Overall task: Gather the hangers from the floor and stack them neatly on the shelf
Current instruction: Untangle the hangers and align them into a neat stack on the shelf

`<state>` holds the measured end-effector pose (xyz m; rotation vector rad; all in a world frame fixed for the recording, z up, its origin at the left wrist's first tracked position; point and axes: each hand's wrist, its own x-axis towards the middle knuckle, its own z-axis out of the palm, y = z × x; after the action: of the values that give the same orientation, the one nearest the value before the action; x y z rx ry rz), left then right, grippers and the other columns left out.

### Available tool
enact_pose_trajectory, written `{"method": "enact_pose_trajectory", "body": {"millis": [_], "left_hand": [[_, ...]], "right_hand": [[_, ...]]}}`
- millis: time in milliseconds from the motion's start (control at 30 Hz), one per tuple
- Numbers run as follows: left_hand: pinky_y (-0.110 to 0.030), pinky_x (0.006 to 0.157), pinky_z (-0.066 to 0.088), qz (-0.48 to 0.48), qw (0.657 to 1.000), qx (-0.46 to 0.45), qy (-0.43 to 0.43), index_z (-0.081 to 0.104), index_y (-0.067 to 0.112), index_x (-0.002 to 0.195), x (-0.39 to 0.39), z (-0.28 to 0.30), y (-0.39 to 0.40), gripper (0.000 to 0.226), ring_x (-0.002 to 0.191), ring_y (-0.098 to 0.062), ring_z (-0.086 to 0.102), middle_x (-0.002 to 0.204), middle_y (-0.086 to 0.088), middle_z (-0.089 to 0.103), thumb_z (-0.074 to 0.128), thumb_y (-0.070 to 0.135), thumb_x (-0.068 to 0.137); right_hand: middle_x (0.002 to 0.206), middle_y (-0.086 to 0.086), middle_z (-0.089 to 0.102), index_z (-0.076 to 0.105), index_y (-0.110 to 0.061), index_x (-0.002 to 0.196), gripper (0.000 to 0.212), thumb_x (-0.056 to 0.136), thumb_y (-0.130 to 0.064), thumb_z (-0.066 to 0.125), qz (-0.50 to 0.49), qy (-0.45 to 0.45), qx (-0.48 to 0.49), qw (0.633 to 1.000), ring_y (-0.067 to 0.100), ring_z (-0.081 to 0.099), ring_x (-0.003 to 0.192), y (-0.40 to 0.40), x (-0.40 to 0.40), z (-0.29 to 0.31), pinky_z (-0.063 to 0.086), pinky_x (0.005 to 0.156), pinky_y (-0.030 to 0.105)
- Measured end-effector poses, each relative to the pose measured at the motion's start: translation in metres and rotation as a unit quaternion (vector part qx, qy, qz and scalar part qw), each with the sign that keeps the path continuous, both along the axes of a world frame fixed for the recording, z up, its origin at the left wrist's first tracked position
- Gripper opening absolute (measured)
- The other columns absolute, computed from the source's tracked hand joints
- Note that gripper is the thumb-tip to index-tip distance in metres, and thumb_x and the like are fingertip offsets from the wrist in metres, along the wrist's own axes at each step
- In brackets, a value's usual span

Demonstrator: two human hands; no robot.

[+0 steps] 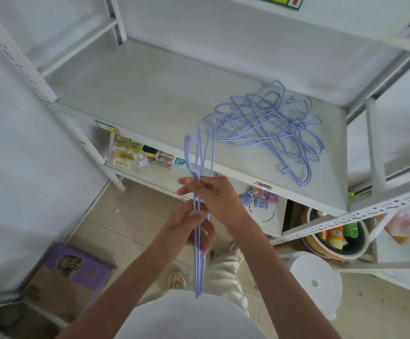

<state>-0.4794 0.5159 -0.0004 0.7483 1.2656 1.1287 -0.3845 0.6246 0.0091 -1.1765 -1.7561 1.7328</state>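
A bunch of lilac wire hangers (199,152) stands edge-on in front of me, hooks up, lower ends reaching down past my waist. My right hand (213,194) grips the bunch near the top. Just below it, my left hand (194,228) is closed around the same wires. A loose, tangled pile of lilac hangers (272,123) lies on the right part of the white shelf (150,99), about a hand's width beyond the held bunch. The shelf's left half is bare.
The lower shelf holds bottles and packets (135,155). A cardboard box with purple print (72,272) sits on the floor at left. A white stool (314,280) and a basin of bottles (335,238) are at right. Perforated white uprights (360,216) frame the rack.
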Motion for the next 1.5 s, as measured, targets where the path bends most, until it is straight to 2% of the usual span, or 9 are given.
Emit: {"method": "enact_pose_trajectory", "body": {"millis": [100, 233, 333, 533, 733, 900, 1100, 1300, 1500], "left_hand": [[-0.028, 0.05, 0.055, 0.027, 0.999, 0.017, 0.026, 0.054, -0.003, 0.117, 0.001, 0.009, 0.03, 0.014, 0.047, -0.017, 0.062, 0.064, -0.01, 0.063, 0.046, -0.003, 0.105], [-0.03, 0.056, 0.051, -0.004, 0.999, 0.04, 0.036, 0.067, 0.011, 0.1, 0.01, 0.009, 0.052, 0.016, 0.048, -0.018, 0.057, 0.057, -0.005, 0.062, 0.056, 0.0, 0.099], [-0.031, 0.054, 0.048, 0.003, 0.997, 0.074, 0.008, 0.066, 0.004, 0.113, 0.017, 0.01, 0.058, 0.023, 0.046, -0.019, 0.057, 0.062, -0.014, 0.062, 0.069, 0.017, 0.094], [-0.033, 0.059, 0.058, 0.005, 0.994, 0.089, -0.07, 0.057, 0.014, 0.134, 0.008, 0.008, 0.073, 0.038, 0.054, -0.022, 0.064, 0.095, -0.018, 0.076, 0.054, 0.014, 0.096], [-0.029, 0.079, 0.063, -0.009, 0.998, 0.014, -0.068, 0.074, 0.011, 0.116, -0.011, 0.008, 0.099, 0.031, 0.083, -0.021, 0.075, 0.111, -0.018, 0.078, 0.058, -0.007, 0.096], [-0.023, 0.06, 0.057, 0.01, 0.996, -0.01, -0.084, 0.071, 0.018, 0.122, -0.016, 0.015, 0.121, 0.034, 0.063, -0.019, 0.065, 0.102, -0.019, 0.078, 0.056, -0.001, 0.098], [-0.033, 0.058, 0.042, 0.054, 0.996, -0.002, 0.077, 0.069, 0.018, 0.113, -0.018, 0.012, 0.136, 0.02, 0.047, -0.016, 0.049, 0.08, -0.013, 0.077, 0.057, 0.009, 0.101], [-0.018, 0.044, 0.046, 0.088, 0.989, -0.046, 0.105, 0.076, 0.015, 0.082, -0.021, 0.014, 0.147, 0.016, 0.047, -0.015, 0.056, 0.082, -0.014, 0.08, 0.069, 0.024, 0.094], [-0.021, 0.043, 0.048, 0.109, 0.985, -0.042, 0.128, 0.081, 0.027, 0.091, -0.026, 0.038, 0.156, 0.019, 0.041, -0.019, 0.054, 0.079, -0.013, 0.08, 0.067, 0.04, 0.09]], "right_hand": [[0.091, 0.004, 0.081, 0.079, -0.04, 0.108, 0.03, 0.095, -0.058, 0.06, 0.05, -0.017, 0.036, 0.998, 0.02, 0.073, 0.058, 0.003, 0.016, 0.006, 0.057, 0.06, 0.021], [0.107, -0.013, 0.078, 0.075, -0.038, 0.092, 0.042, 0.088, -0.071, 0.05, 0.041, -0.192, 0.206, 0.959, 0.011, 0.075, 0.097, 0.019, 0.04, 0.016, 0.059, 0.086, 0.038], [0.081, -0.021, 0.073, 0.071, -0.036, 0.093, 0.049, 0.081, -0.078, 0.047, -0.06, -0.302, 0.336, 0.89, 0.004, 0.07, 0.08, 0.023, 0.056, 0.032, 0.057, 0.071, 0.033], [0.07, -0.001, 0.075, 0.077, -0.022, 0.09, 0.032, 0.1, -0.037, 0.051, -0.183, -0.061, 0.166, 0.967, 0.014, 0.073, 0.063, 0.018, 0.1, 0.025, 0.055, 0.061, 0.024], [0.07, 0.011, 0.074, 0.08, -0.022, 0.089, 0.034, 0.107, -0.018, 0.052, -0.22, -0.06, 0.035, 0.973, 0.021, 0.069, 0.062, 0.025, 0.13, -0.005, 0.055, 0.06, 0.032], [0.066, 0.01, 0.071, 0.08, -0.02, 0.083, 0.037, 0.107, -0.015, 0.051, -0.247, -0.05, -0.016, 0.968, 0.022, 0.067, 0.058, 0.054, 0.147, -0.019, 0.052, 0.053, 0.027], [0.058, 0.006, 0.063, 0.078, -0.01, 0.085, 0.036, 0.107, -0.017, 0.05, -0.251, -0.088, -0.022, 0.964, 0.022, 0.057, 0.053, 0.122, 0.152, -0.04, 0.041, 0.051, 0.029], [0.062, 0.0, 0.067, 0.077, -0.017, 0.085, 0.029, 0.098, -0.019, 0.052, -0.247, -0.146, 0.033, 0.957, 0.012, 0.059, 0.046, 0.224, 0.143, -0.053, 0.043, 0.045, 0.023], [0.126, 0.013, 0.062, 0.067, -0.023, 0.121, 0.029, 0.097, -0.029, 0.053, -0.164, -0.426, 0.261, 0.851, 0.035, 0.059, 0.12, 0.341, 0.126, -0.067, 0.053, 0.091, 0.044]]}}
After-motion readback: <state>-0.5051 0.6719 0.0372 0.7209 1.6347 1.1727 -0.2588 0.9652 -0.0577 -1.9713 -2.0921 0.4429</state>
